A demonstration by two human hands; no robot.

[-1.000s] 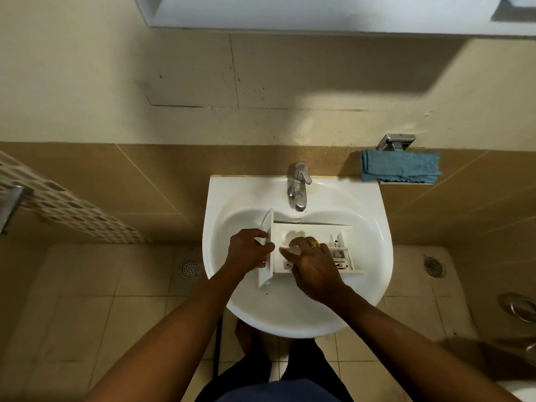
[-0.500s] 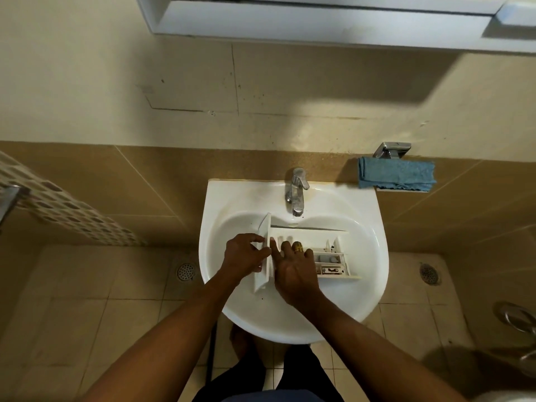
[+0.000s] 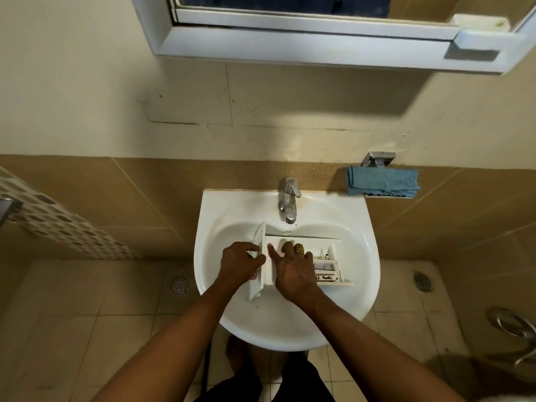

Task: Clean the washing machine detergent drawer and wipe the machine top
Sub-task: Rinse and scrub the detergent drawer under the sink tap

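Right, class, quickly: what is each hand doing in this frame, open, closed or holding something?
Left hand: closed, gripping the detergent drawer by its front panel.
Right hand: open, straight fingers inside the drawer.

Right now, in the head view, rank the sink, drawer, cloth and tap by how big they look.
1. sink
2. drawer, partly covered
3. cloth, folded
4. tap
The cloth and tap sit farther from the camera, so this ranks looks only.
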